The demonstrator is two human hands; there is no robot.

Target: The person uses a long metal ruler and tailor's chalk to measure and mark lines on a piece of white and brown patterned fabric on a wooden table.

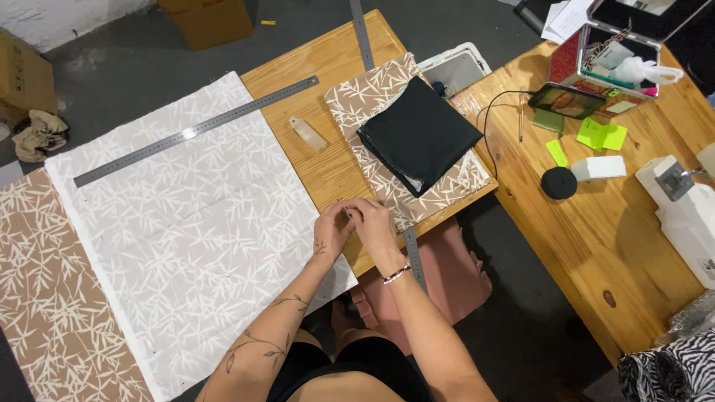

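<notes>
Left hand (333, 227): at the right edge of the large pale leaf-print fabric (186, 223), fingers curled in toward the right hand; they seem to pinch something very small, but what it is cannot be told.
Right hand (376, 223): touching the left hand at its 3 o'clock, fingers bent and pressed together over the same spot; beaded bracelet (396, 275) on the wrist.
Held item: hidden between the fingertips, at the fabric's edge on the bare wood; probably a pin or clip, too small to confirm.
Large fabric: spread flat across the wooden table (328, 160), likely so that it can be measured; its darker tan side (52, 298) shows at 9 o'clock.
Rulers, count 3: long steel ruler (195, 130) lying diagonally on the fabric at 11 o'clock of the hands; a second ruler (361, 33) at 12 o'clock; a third ruler (414, 257) under the right wrist.
Folded stack, count 2 layers: black cloth (419, 134) on folded tan leaf-print cloth (365, 97), at 1 o'clock, set aside within reach.
Pale block (308, 134): count 1, at 12 o'clock, possibly chalk.
Second table (618, 231): at 3 o'clock, carrying a phone (567, 100), green sticky notes (602, 135) and a sewing machine (685, 208).
</notes>
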